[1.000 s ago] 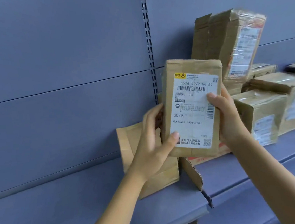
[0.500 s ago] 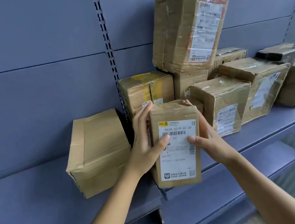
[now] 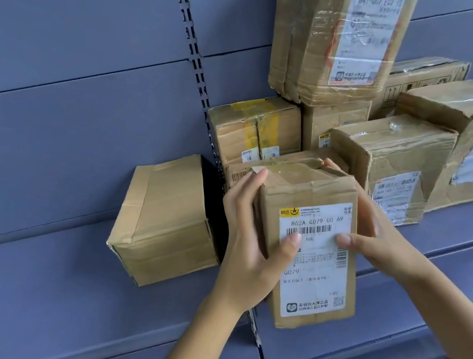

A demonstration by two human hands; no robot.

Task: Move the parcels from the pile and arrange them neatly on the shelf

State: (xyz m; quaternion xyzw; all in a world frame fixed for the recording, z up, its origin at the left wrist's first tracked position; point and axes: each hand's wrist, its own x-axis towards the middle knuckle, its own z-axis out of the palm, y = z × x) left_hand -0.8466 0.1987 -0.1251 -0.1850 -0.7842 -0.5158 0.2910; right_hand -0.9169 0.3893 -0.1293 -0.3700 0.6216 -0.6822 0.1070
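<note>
Gripping labelled parcel [image 3: 312,247] upright | left hand [image 3: 250,252] and right hand [image 3: 383,238] fingers curled round its sides | above shelf [image 3: 68,294] edge

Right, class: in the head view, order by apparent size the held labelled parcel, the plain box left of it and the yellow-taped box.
Held labelled parcel and plain box: alike; parcel is nearer, so unranked.
Yellow-taped box: smallest, partly hidden.
</note>
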